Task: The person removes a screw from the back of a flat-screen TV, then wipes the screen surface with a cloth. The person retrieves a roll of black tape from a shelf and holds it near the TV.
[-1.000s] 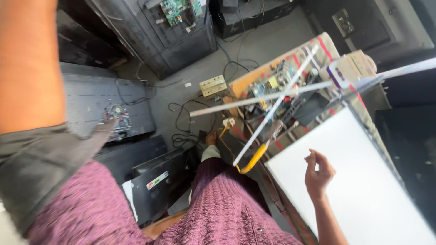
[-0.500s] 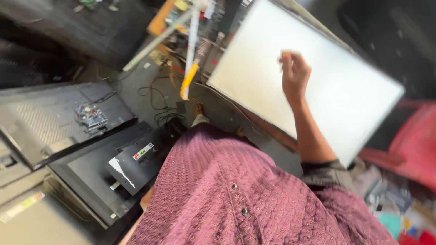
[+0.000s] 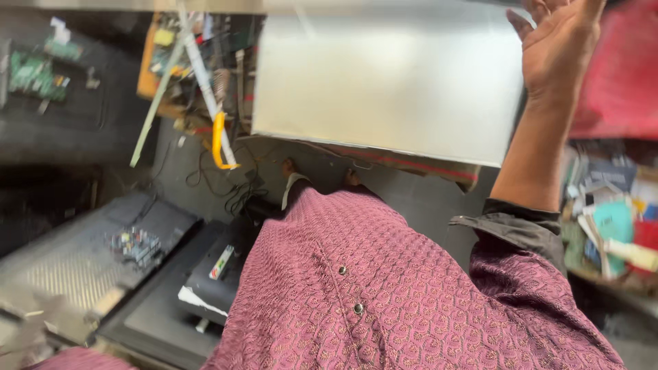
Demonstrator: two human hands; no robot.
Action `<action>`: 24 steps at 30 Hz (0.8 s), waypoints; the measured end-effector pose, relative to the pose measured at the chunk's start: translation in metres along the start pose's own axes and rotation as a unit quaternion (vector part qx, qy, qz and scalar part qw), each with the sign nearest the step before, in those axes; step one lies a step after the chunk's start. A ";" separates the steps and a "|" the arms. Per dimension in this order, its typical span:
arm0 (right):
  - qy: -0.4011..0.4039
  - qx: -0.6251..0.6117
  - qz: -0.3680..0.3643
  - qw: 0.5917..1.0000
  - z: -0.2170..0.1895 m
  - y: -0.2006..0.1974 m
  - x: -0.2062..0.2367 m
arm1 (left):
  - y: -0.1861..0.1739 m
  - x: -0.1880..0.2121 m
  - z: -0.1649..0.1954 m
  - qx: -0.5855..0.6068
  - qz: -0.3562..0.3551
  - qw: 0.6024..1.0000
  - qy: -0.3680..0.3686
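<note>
Right hand (image 3: 558, 51): open, fingers spread, holds nothing, at white panel (image 3: 384, 75) edge.
Left hand: unseen.
Advice: support panel edge evenly.

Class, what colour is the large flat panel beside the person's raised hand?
White to pale grey, plain and unpatterned: the panel beside the right hand, seen in the head view.

The right hand (image 3: 558, 51) was raised at the right edge of the white panel (image 3: 387, 75), which blocked most of the worktop (image 3: 411, 164) beneath it. Right of the arm, a cluttered shelf of packets (image 3: 610, 219) closed that side. Left of the panel, thin white strips (image 3: 195, 65) and a yellow cable (image 3: 218, 140) crossed the way. Below, dark flat casings (image 3: 137, 274) covered the floor, though a bare grey patch (image 3: 432, 199) seemed, through the blur, to lie open just under the worktop's edge.
</note>
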State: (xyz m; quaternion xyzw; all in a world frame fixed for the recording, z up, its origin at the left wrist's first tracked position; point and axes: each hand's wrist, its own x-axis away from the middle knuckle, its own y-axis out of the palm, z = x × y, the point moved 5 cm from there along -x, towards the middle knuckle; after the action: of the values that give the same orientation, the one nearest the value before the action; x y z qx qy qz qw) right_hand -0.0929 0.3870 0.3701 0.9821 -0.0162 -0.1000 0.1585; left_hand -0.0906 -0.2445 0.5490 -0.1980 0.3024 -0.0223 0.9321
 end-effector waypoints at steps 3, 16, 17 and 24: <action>0.007 0.047 -0.012 0.999 -0.041 -0.024 0.060 | 0.040 0.002 -0.015 0.048 -0.016 0.999 -0.007; 0.118 0.182 0.216 0.952 -0.045 -0.139 0.222 | 0.107 0.109 -0.141 0.080 0.130 0.975 -0.162; 0.133 0.253 0.235 0.929 -0.031 -0.147 0.224 | 0.115 0.131 -0.161 0.023 0.142 0.976 -0.163; 0.143 0.430 0.335 0.826 0.093 -0.174 0.245 | 0.175 0.241 -0.254 -0.063 0.153 0.945 -0.283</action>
State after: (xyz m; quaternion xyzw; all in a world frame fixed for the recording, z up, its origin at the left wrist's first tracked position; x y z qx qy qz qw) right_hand 0.1284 0.5074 0.1816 0.8884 -0.3625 0.1179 -0.2559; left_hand -0.0531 -0.2131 0.1602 -0.2057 0.0538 0.1967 0.9571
